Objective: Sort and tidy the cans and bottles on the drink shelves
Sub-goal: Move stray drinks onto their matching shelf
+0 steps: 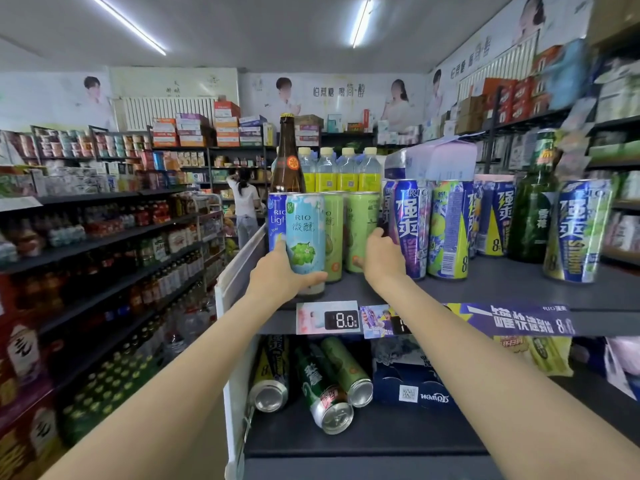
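Now, left hand (277, 275): fingers wrapped round the lower part of the light blue can (306, 233), thumb across its front.
Light blue can: upright, long axis vertical, label facing the camera, at the front left of the upper shelf (502, 289), its base at or just above the shelf surface, I cannot tell which.
Right hand (381, 261): fingers curled and reaching between the green cans (360, 230) and the purple can (408, 226); whether it grips anything, I cannot tell.
Green cans: two, upright, just behind and right of the held one.
Dark blue can (276, 220): one, upright, behind the left hand.
Brown bottle (287, 157): one, upright, neck up, behind the cans.
Lower shelf (346, 441): three cans (325, 389) lying on their sides, ends toward the camera.
Price tag (341, 319): reads 8.0.
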`<action>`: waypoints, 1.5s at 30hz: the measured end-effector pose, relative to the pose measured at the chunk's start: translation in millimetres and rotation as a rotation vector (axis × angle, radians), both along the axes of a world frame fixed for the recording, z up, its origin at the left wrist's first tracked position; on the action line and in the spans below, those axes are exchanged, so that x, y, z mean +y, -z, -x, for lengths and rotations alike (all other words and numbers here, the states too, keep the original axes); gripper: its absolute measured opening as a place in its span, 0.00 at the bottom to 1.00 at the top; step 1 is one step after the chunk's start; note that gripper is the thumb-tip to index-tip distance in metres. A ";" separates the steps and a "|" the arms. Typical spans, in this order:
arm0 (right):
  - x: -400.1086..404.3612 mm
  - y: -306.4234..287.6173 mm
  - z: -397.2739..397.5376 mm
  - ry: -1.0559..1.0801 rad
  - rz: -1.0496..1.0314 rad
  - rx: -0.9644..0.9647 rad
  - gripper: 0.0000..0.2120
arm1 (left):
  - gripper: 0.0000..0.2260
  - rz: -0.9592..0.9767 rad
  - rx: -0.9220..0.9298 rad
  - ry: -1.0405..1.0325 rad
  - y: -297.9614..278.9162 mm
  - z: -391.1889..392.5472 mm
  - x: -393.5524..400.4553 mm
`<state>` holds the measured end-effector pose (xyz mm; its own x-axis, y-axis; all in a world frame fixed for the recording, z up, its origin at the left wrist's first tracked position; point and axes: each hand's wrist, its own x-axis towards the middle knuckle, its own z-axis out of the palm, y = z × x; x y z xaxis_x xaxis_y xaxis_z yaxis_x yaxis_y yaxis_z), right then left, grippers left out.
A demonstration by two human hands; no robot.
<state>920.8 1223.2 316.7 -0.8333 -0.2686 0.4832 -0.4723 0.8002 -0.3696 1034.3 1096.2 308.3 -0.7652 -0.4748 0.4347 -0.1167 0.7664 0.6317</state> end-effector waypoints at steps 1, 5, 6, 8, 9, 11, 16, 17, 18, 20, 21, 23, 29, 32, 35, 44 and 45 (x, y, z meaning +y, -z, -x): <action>-2.0 0.0 1.9 0.009 -0.003 0.005 0.27 | 0.40 -0.004 0.001 0.001 0.0 0.0 0.1; -3.0 -1.9 2.9 0.004 -0.018 -0.006 0.23 | 0.34 -0.007 -0.044 -0.001 -3.4 -2.9 -0.6; 1.9 -2.3 2.0 -0.013 -0.031 -0.004 0.20 | 0.32 0.005 -0.053 0.000 -4.7 -4.1 -0.2; 20.3 -1.9 2.1 -0.064 -0.034 0.024 0.15 | 0.30 0.049 -0.063 0.004 -7.6 -6.0 4.3; 32.2 -1.1 2.5 -0.101 -0.013 0.039 0.13 | 0.29 0.077 -0.059 0.004 -9.1 -6.4 8.3; 57.3 1.7 1.6 -0.166 0.041 0.043 0.13 | 0.27 0.142 -0.052 0.011 -11.3 -2.7 18.6; 102.6 2.1 0.8 -0.154 0.148 0.030 0.15 | 0.27 0.252 -0.092 0.001 -13.6 20.7 46.7; 108.3 2.2 2.1 -0.142 0.151 0.019 0.15 | 0.27 0.287 -0.104 -0.022 -14.3 25.3 52.0; 112.3 3.1 3.4 -0.131 0.146 0.005 0.16 | 0.26 0.326 -0.118 -0.043 -14.9 29.6 56.4; 117.9 5.7 5.9 -0.119 0.123 -0.015 0.16 | 0.25 0.381 -0.136 -0.073 -16.9 37.3 65.8; 119.0 7.6 7.3 -0.118 0.115 -0.016 0.17 | 0.25 0.388 -0.142 -0.080 -17.8 41.1 69.2; 119.5 10.8 10.0 -0.116 0.125 -0.002 0.16 | 0.25 0.382 -0.155 -0.089 -18.6 50.0 75.0; 119.5 0.3 4.1 -0.166 0.218 0.061 0.13 | 0.22 0.429 -0.244 -0.044 -22.2 58.9 79.7; 113.9 -20.8 -5.0 -0.251 0.356 0.164 0.11 | 0.21 0.393 -0.153 -0.036 -44.8 35.3 65.7; 94.1 -47.7 -15.5 -0.345 0.438 0.208 0.13 | 0.10 0.423 0.251 -0.118 -69.8 2.6 42.6; -17.5 -132.3 -4.7 -0.640 0.245 0.035 0.30 | 0.12 0.096 0.355 -0.175 -83.3 14.9 -14.2; -29.3 -136.2 0.7 -0.657 0.222 -0.021 0.32 | 0.12 0.047 0.332 -0.172 -82.1 20.8 -17.6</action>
<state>920.1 1193.9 452.9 -0.5415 -0.6174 0.5706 -0.8241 0.2555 -0.5055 1013.5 1078.6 390.4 -0.4897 -0.5575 0.6704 -0.0405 0.7826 0.6212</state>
